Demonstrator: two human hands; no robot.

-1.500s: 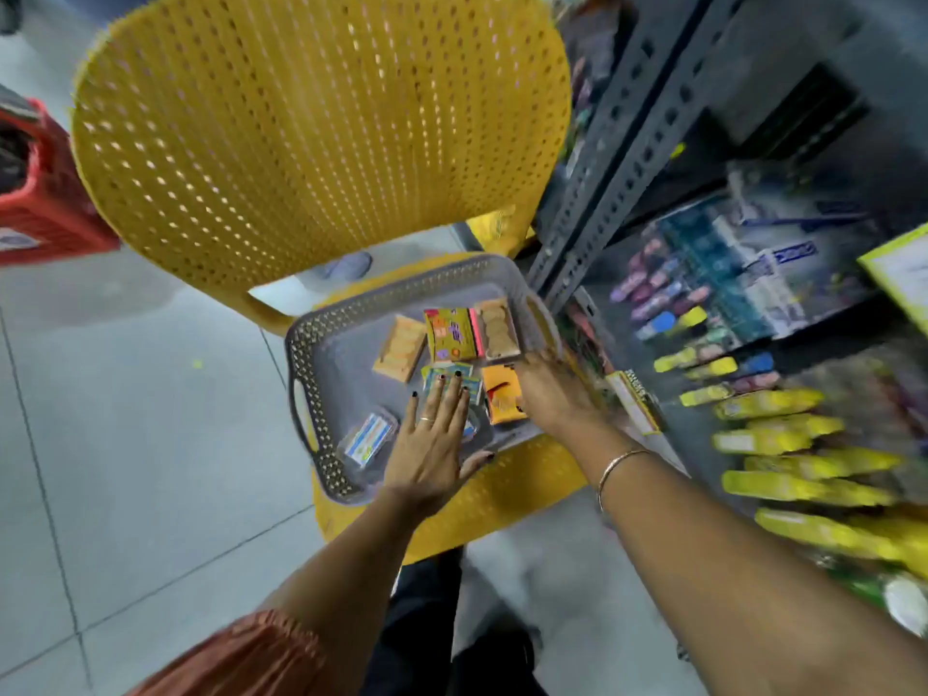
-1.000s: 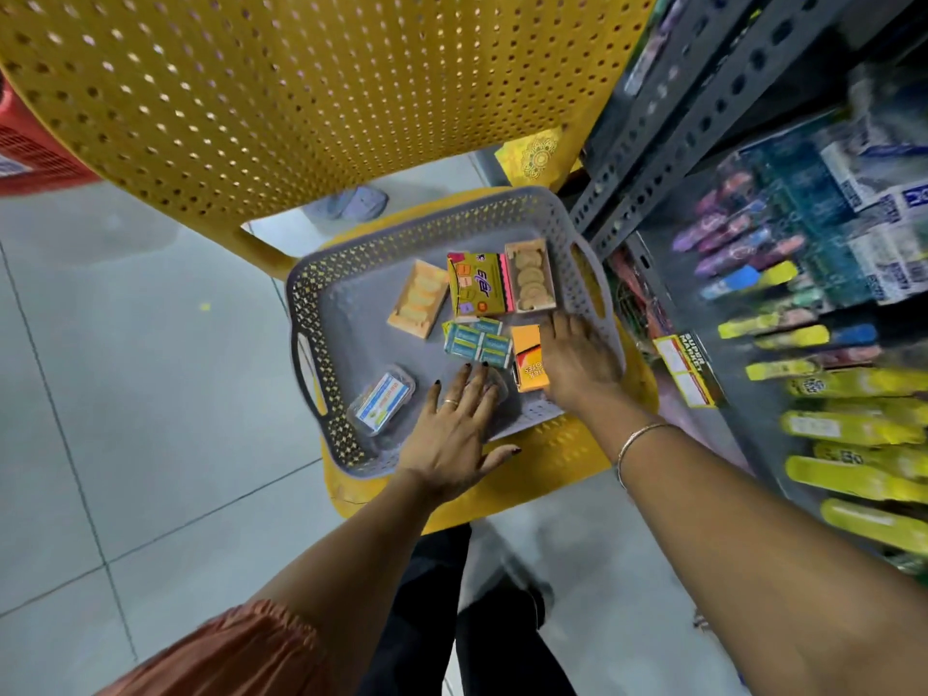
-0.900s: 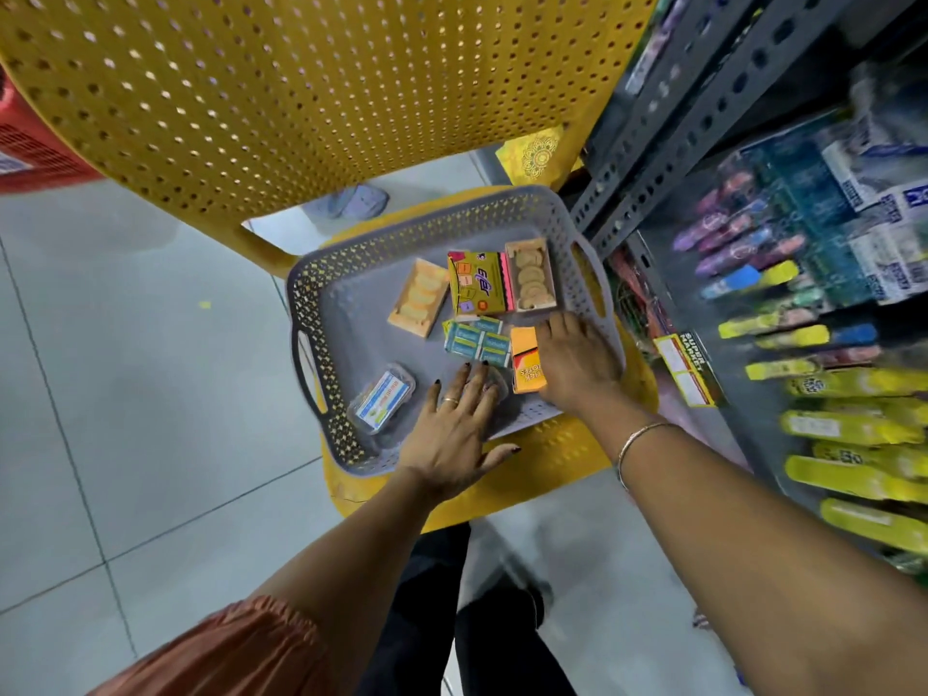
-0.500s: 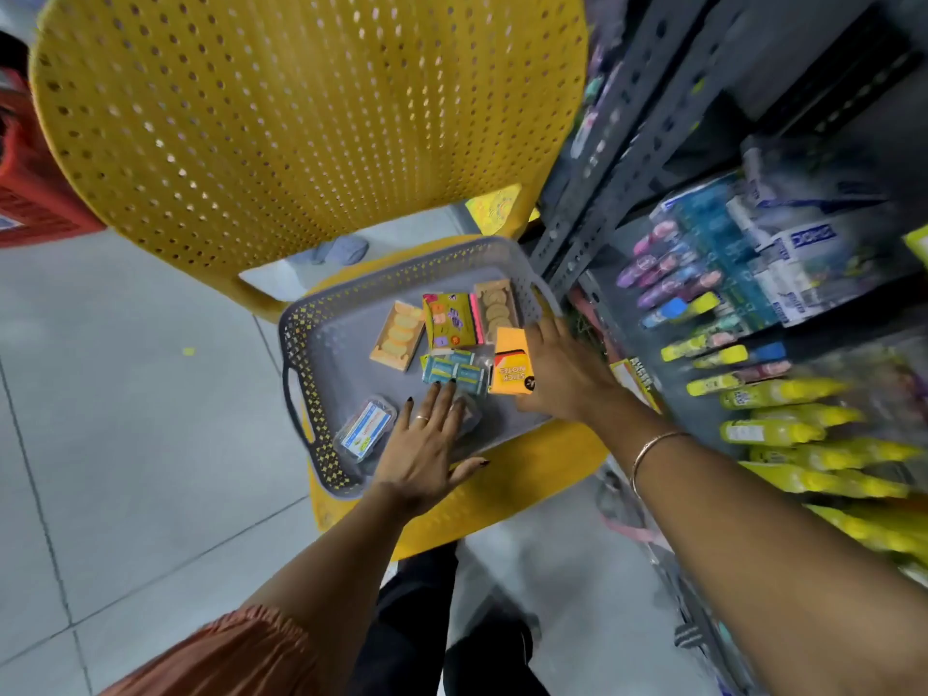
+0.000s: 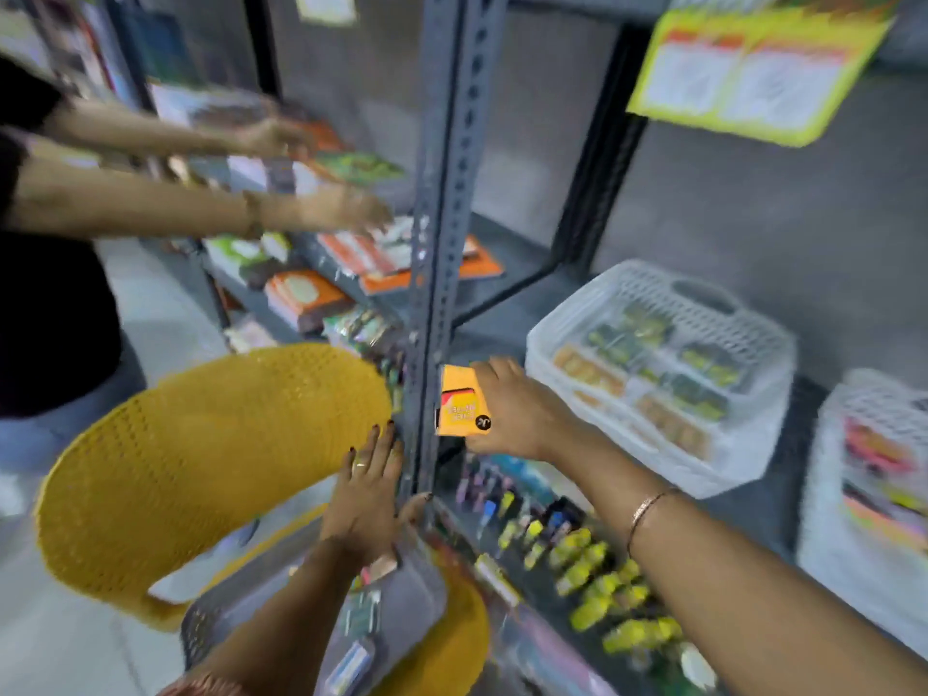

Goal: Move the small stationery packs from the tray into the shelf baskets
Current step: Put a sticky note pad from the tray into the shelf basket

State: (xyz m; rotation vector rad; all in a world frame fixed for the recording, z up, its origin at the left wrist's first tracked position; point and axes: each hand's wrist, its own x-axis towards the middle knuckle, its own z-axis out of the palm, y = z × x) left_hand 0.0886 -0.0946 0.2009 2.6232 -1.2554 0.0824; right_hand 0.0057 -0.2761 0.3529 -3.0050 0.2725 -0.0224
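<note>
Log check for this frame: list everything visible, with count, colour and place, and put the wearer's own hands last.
pack: 1, orange, held in front of the upright
white baskets: 2, on the right shelf; the nearer to the pack holds blurred green and orange packs
upright: 1, grey, slotted, centre
chair: 1, yellow, perforated, lower left
tray: 1, grey, on the chair seat, some packs left in it
markers: several, mostly yellow, lower shelf
books: several stacks, mostly orange, left shelves
poster: 1, yellow-edged, top right
other person: 1, two arms reaching to the left shelves
left hand: open, by the upright, above the tray
right hand: grip shut on the pack
</note>
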